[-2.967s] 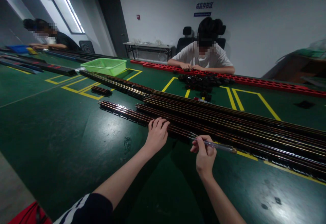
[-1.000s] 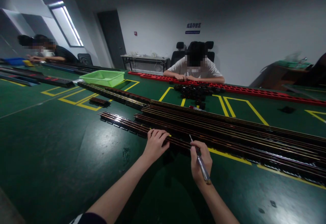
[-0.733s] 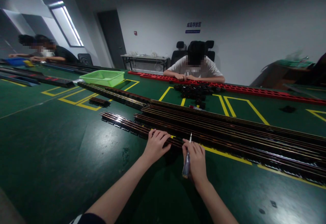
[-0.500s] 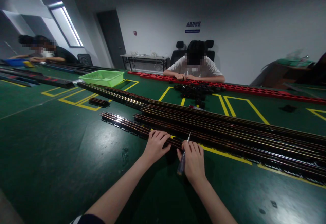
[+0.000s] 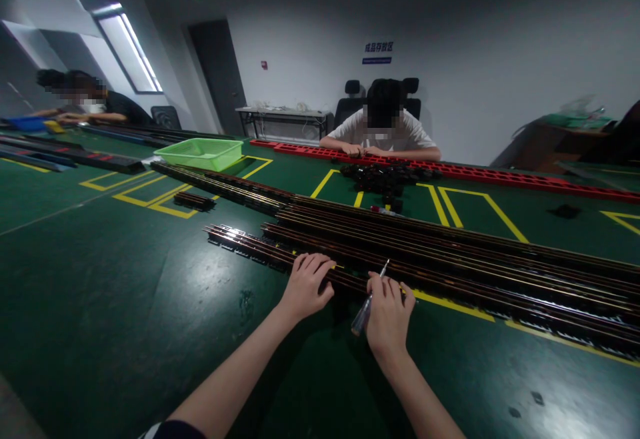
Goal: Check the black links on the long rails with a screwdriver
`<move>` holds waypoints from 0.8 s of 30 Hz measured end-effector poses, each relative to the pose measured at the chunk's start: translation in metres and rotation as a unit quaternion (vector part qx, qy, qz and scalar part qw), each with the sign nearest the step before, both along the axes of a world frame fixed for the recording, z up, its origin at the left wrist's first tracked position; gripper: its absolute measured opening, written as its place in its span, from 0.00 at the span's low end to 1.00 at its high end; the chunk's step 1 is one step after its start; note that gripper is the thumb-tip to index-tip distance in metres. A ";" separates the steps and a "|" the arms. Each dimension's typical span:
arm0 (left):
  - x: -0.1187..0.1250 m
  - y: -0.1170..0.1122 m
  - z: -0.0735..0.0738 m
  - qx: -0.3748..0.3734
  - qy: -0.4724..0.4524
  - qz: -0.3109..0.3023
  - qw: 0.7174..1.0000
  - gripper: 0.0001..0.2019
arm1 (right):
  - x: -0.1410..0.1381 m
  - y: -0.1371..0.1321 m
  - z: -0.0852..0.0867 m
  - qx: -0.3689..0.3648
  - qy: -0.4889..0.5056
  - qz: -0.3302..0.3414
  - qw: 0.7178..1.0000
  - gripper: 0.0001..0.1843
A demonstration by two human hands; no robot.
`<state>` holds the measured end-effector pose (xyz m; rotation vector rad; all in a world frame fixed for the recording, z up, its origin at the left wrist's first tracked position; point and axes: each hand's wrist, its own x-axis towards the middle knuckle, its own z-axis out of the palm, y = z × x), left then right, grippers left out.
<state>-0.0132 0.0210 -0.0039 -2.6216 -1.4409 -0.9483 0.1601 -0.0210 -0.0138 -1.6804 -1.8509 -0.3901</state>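
Observation:
My left hand [image 5: 306,287] is closed over a short black strip with copper-coloured rails [image 5: 250,240], its fingers over the far side and the thumb at the near side. Held in my right hand [image 5: 390,312] is a screwdriver [image 5: 361,316] with a clear handle, its thin tip pointing up and away. The right fingers also rest at the right end of the same strip, though the contact is partly hidden. Just beyond lie several long strips of the same kind [image 5: 450,252], side by side.
On the green table [image 5: 125,279] stand a light green basket [image 5: 200,154] and a short rail piece [image 5: 193,200]. Black parts [image 5: 380,182] are heaped before a co-worker [image 5: 383,119], by a long red slotted rail [image 5: 500,177]. Other people sit at far left.
The short strip has slid slightly right. My right hand has moved right with the screwdriver, farther from my left hand, which has stayed almost in place.

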 end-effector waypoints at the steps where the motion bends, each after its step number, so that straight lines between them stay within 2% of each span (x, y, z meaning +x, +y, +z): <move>1: 0.000 0.000 0.000 -0.005 0.001 0.001 1.000 0.19 | 0.001 0.000 0.000 0.005 0.002 0.000 1.000 0.13; 7: -0.001 0.002 -0.001 -0.021 0.008 0.018 1.000 0.21 | 0.001 -0.002 0.001 0.008 0.019 0.053 0.998 0.09; 13: 0.000 0.002 -0.002 -0.018 0.014 0.031 0.999 0.22 | -0.001 0.001 0.000 0.009 -0.008 0.048 0.999 0.02; 24: -0.001 0.003 -0.003 -0.016 0.010 0.044 0.999 0.22 | -0.001 0.000 -0.002 0.001 0.022 0.029 0.999 0.12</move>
